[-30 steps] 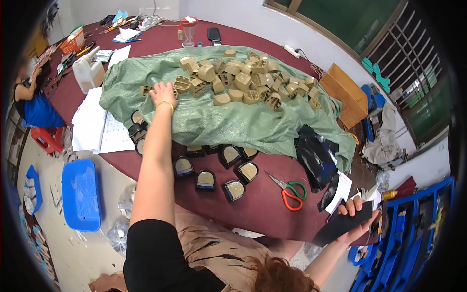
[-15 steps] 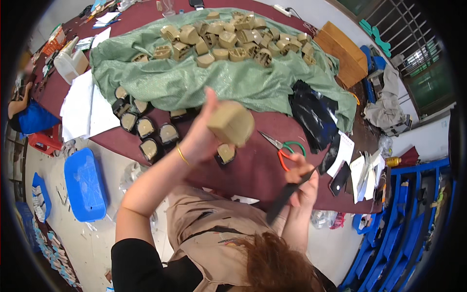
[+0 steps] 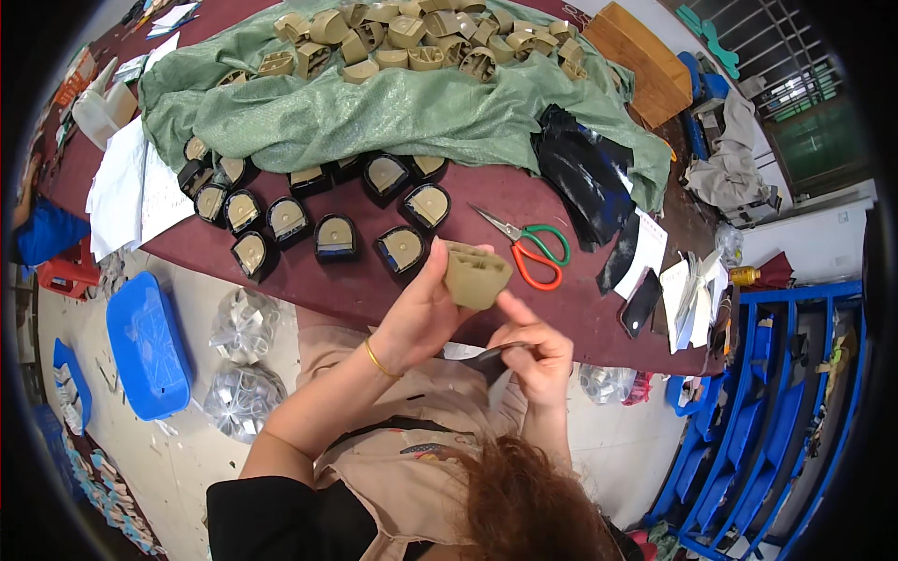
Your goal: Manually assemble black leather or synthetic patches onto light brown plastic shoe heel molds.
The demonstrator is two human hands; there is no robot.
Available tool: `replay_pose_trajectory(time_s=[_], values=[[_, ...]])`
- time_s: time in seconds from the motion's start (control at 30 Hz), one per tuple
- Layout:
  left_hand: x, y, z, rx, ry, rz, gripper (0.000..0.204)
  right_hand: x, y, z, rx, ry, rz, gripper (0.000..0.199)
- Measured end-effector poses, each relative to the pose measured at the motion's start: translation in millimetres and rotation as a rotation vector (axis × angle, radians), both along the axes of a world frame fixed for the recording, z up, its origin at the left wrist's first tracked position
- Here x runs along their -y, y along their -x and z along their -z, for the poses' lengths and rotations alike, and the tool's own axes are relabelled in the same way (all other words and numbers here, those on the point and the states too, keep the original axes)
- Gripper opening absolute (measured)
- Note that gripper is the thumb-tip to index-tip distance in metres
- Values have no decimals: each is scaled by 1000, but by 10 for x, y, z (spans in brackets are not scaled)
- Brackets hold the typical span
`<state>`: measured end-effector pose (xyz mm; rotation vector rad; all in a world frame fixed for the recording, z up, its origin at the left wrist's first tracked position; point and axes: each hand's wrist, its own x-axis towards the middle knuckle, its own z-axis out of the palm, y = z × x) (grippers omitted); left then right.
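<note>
My left hand [image 3: 418, 306] grips a tan plastic block heel [image 3: 477, 277], its ribbed hollow end turned upward, over the table's near edge. Close to its right, my right hand [image 3: 536, 353] pinches a dark strip [image 3: 488, 361] of thin, leather-like material, which hangs down toward my lap. On the maroon table [image 3: 440, 332] beyond my hands stand several black-covered heels [image 3: 287, 218] with tan D-shaped tops. Scissors [image 3: 537, 251] with one green and one orange handle lie just past my right hand.
A green woven sheet [image 3: 374, 126] carries a heap of bare tan heels [image 3: 407, 32]. Black strips [image 3: 585, 187], a phone [image 3: 641, 304] and papers [image 3: 689, 304] lie at the right. A blue bin [image 3: 150, 346] and blue rack [image 3: 767, 421] flank the table.
My left hand has brought the heel down and nearer to me, with its hollow end now showing. My right hand has moved left and closer to the heel, still holding the strip.
</note>
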<state>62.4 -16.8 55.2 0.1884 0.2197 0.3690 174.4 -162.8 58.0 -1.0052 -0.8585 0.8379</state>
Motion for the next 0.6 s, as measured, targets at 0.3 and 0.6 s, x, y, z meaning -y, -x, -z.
replay_pose_trajectory(time_s=[0.3,0.6], values=[[23,89,194,-454,-1146,-413,57,-63,146,-152,75,453,227,12],[6,140,189,-512,-1179,-377,88,-364,159,-99,373,429,340,16]])
